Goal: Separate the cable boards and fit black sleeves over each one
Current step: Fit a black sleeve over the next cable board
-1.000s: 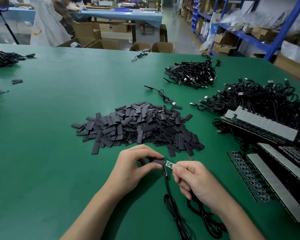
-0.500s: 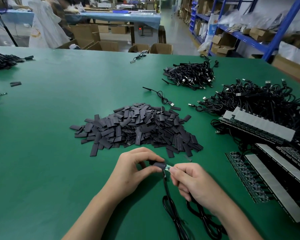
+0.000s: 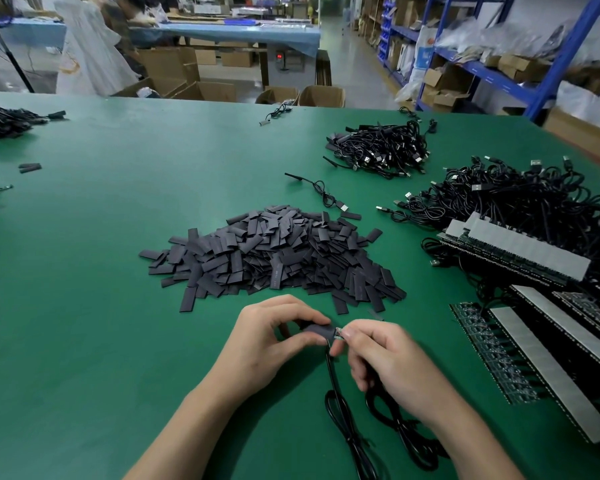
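Observation:
My left hand [image 3: 274,337] pinches a black sleeve [image 3: 317,329] between thumb and fingers. My right hand [image 3: 381,358] pinches the end of a small green cable board [image 3: 339,332], of which only a short tip shows outside the sleeve. The board's black cable [image 3: 336,403] hangs down between my hands and coils on the green table [image 3: 101,271]. A big heap of loose black sleeves [image 3: 274,254] lies just beyond my hands. Joined panels of cable boards [image 3: 534,351] lie at the right.
Tangled black USB cables [image 3: 516,199] lie at the right above the panels, and a smaller bundle of cables [image 3: 381,147] sits farther back. One single cable [image 3: 319,190] lies behind the sleeve heap. More cables [image 3: 0,121] lie at the far left edge.
The sleeve has slid further over the board, so less green shows between my hands. My hands have come slightly closer together.

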### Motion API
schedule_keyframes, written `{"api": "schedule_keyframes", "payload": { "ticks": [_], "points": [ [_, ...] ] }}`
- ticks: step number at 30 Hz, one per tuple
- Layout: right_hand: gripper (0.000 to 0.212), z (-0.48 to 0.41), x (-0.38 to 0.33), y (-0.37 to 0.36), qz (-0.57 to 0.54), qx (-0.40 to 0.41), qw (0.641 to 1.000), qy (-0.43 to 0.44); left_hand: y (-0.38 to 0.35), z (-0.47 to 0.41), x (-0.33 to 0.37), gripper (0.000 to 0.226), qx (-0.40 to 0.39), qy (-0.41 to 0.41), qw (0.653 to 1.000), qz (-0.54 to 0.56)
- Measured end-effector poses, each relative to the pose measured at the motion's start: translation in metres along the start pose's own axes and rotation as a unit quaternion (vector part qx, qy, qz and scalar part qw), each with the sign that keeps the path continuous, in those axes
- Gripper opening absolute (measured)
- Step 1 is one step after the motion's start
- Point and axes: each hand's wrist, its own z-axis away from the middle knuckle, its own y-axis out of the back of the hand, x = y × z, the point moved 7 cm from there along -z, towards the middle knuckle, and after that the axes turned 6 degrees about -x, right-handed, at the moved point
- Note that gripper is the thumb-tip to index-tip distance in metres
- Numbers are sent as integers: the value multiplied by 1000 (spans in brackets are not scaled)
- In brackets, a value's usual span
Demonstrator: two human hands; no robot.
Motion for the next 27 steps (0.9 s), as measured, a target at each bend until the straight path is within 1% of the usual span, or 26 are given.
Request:
{"api": "schedule_keyframes", "payload": {
  "ticks": [3, 7, 11, 16, 18, 22, 27],
  "points": [
    [29, 0, 2, 6, -7, 14, 1000, 2, 0, 0, -1, 15, 8, 8, 1000, 2],
    [30, 0, 4, 7, 14, 25, 1000, 2, 1, 1, -1, 16, 10, 7, 1000, 1],
    [33, 1, 5, 7, 46, 19, 999, -7, 1, 2, -1, 17, 5, 5, 1000, -6],
    [22, 2, 4, 5, 73, 6, 997, -7, -5, 2, 4, 17, -15, -11, 1000, -10],
    [22, 2, 5, 5, 79, 4, 997, -9, -5, 2, 4, 17, -14, -16, 1000, -14],
    [23, 2, 5, 4, 72, -4, 997, -15, -5, 2, 4, 16, -16, -19, 1000, -11],
    [26, 2, 3, 3, 34, -27, 999, -12, -7, 1, 4, 13, -18, -12, 999, 28]
  ]
}}
